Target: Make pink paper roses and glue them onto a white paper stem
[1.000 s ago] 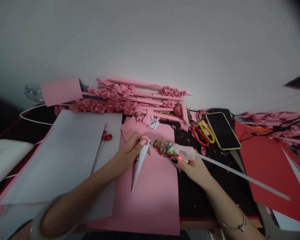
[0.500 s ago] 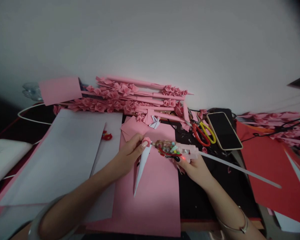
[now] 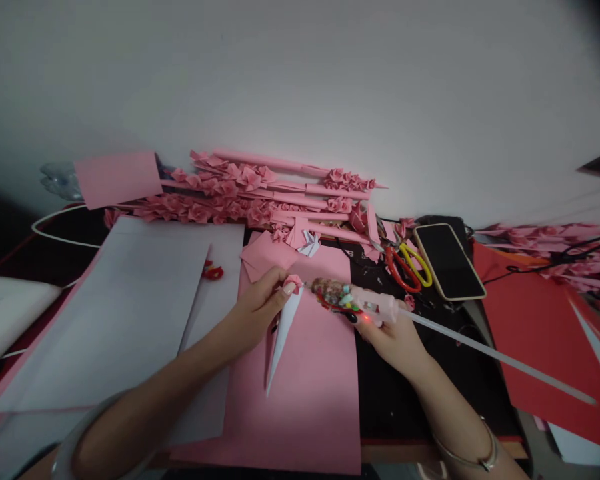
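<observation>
Between the thumb and fingers of my left hand is a small pink paper flower with a white pointed paper cone hanging below it. My right hand is closed round a pale pink glue gun whose front is crusted and decorated. The gun's nozzle points left, close to the flower's right side; whether they touch is too small to tell. From its back end a long translucent glue stick sticks out to the right. A red light glows by my right thumb. Pink sheets lie under both hands.
Pink paper flowers and rolled stems lie along the wall. Red-handled pliers, yellow-handled ones and a phone rest at the right, near red sheets. White sheets cover the left, beside a white device.
The glue stick's far end has swung down and extends further right. The glue gun has tilted slightly, while my left hand and the flower have hardly moved.
</observation>
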### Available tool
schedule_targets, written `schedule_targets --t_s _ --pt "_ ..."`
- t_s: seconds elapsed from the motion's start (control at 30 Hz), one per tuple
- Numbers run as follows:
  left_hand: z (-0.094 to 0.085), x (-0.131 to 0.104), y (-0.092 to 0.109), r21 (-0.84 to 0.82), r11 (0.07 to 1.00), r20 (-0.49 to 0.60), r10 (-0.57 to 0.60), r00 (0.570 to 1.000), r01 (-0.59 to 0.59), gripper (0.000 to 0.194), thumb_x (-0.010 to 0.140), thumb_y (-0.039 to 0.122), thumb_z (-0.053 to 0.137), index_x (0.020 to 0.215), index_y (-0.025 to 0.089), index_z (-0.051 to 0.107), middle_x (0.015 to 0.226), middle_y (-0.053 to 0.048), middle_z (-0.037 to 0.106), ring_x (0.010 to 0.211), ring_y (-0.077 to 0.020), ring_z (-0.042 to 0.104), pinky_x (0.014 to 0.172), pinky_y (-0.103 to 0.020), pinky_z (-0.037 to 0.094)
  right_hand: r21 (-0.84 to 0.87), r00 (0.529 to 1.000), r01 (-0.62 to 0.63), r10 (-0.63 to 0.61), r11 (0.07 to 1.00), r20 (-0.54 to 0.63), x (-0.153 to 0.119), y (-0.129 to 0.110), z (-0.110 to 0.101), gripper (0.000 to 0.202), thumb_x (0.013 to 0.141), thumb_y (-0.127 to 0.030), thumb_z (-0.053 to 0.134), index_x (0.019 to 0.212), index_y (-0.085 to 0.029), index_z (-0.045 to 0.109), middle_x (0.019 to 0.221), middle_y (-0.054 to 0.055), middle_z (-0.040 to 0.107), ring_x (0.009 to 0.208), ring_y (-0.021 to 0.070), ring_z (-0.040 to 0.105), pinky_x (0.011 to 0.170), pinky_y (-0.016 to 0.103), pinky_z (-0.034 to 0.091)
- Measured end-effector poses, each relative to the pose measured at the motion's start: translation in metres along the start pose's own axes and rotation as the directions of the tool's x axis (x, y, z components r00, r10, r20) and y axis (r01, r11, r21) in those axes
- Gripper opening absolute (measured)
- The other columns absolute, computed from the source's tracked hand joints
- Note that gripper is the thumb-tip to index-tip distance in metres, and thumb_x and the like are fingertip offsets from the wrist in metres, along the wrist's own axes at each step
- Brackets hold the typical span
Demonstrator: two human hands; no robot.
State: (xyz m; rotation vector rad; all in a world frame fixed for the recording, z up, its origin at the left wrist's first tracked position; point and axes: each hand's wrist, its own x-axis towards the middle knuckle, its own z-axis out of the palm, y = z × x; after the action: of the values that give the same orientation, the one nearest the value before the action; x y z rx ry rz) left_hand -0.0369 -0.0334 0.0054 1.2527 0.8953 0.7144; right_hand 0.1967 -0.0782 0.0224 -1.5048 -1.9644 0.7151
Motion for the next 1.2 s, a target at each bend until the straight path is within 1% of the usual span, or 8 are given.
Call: schedule_targets --t_s 0.17,0.3,0.53,0.6,0.77,0.87,1.0,1.2 --pt "-0.002 0.001 0.000 -0.040 0.999 -0.022 0.013 1.000 -0.013 0.025 0.091 0.046 0.044 0.087 0.022 0.048 0.061 0.007 0.034 0.049 -0.0083 0.033 0.045 -0.019 0.029 -0.150 0.997 -0.046 0.035 0.988 -0.074 0.003 -0.003 -0.007 0.008 0.078 -0.024 0.061 0.083 -0.019 0.058 0.069 0.000 0.060 0.057 0.0138 0.054 0.054 0.024 0.041" --pt "-0.004 0.004 -0.002 -0.098 0.995 -0.069 0.017 0.997 -0.024 0.025 0.090 0.047 0.046 0.087 0.022 0.048 0.062 0.007 0.037 0.050 -0.0079 0.035 0.046 -0.019 0.030 -0.299 0.998 -0.059 0.047 0.952 -0.050 0.005 0.005 -0.019 0.032 0.071 -0.017 0.066 0.101 -0.019 0.058 0.094 0.005 0.065 0.080 0.0201 0.061 0.070 0.029 0.046" --pt "-0.005 0.007 0.003 -0.136 0.991 -0.217 -0.034 0.976 0.004 0.023 0.087 0.043 0.052 0.083 0.020 0.049 0.060 0.007 0.038 0.049 -0.0079 0.036 0.046 -0.019 0.030 -0.385 0.994 -0.056 0.089 0.921 0.067 0.003 0.025 -0.043 0.047 0.068 -0.019 0.070 0.113 -0.018 0.055 0.107 0.010 0.060 0.097 0.0256 0.059 0.083 0.039 0.049" --pt "-0.005 0.008 0.003 -0.149 0.989 -0.261 -0.055 0.964 0.016 0.023 0.086 0.043 0.053 0.082 0.020 0.050 0.059 0.007 0.039 0.048 -0.0079 0.036 0.045 -0.019 0.030 -0.385 0.996 -0.029 0.058 0.922 0.063 0.005 0.019 -0.052 0.051 0.070 -0.023 0.070 0.118 -0.020 0.054 0.113 0.011 0.059 0.105 0.0272 0.057 0.088 0.042 0.047" --pt "-0.006 0.011 0.000 -0.187 0.982 -0.316 -0.088 0.945 0.028 0.023 0.085 0.041 0.054 0.079 0.019 0.050 0.056 0.006 0.039 0.047 -0.0079 0.036 0.044 -0.019 0.030 -0.374 0.993 0.115 -0.107 0.920 0.043 0.037 -0.018 -0.062 0.026 0.084 -0.025 0.059 0.109 -0.021 0.061 0.111 0.010 0.063 0.107 0.0260 0.057 0.093 0.040 0.043" --pt "-0.006 0.012 -0.003 -0.202 0.979 -0.321 -0.086 0.943 0.021 0.023 0.084 0.042 0.056 0.080 0.020 0.051 0.054 0.007 0.038 0.045 -0.0077 0.035 0.042 -0.019 0.029 -0.375 0.976 0.211 -0.171 0.903 0.137 0.075 -0.036 -0.049 0.022 0.084 -0.017 0.055 0.104 -0.021 0.065 0.105 0.007 0.067 0.099 0.0242 0.061 0.087 0.036 0.045" --pt "-0.006 0.014 -0.004 -0.214 0.977 -0.322 -0.068 0.944 -0.002 0.025 0.083 0.043 0.057 0.082 0.019 0.051 0.052 0.008 0.038 0.044 -0.0069 0.035 0.041 -0.018 0.029 -0.368 0.910 0.389 -0.291 0.845 0.294 0.127 -0.045 -0.013 0.022 0.085 -0.011 0.049 0.098 -0.015 0.067 0.100 0.008 0.068 0.094 0.0207 0.060 0.080 0.029 0.043" --pt "-0.007 0.015 -0.004 -0.186 0.983 -0.336 -0.057 0.940 -0.006 0.026 0.083 0.044 0.056 0.087 0.019 0.053 0.053 0.007 0.039 0.044 -0.0071 0.037 0.040 -0.018 0.030 -0.531 0.909 0.402 -0.256 0.746 0.328 0.164 -0.048 0.035 0.019 0.084 -0.011 0.048 0.094 -0.013 0.064 0.099 0.011 0.063 0.080 0.0178 0.058 0.060 0.026 0.035"
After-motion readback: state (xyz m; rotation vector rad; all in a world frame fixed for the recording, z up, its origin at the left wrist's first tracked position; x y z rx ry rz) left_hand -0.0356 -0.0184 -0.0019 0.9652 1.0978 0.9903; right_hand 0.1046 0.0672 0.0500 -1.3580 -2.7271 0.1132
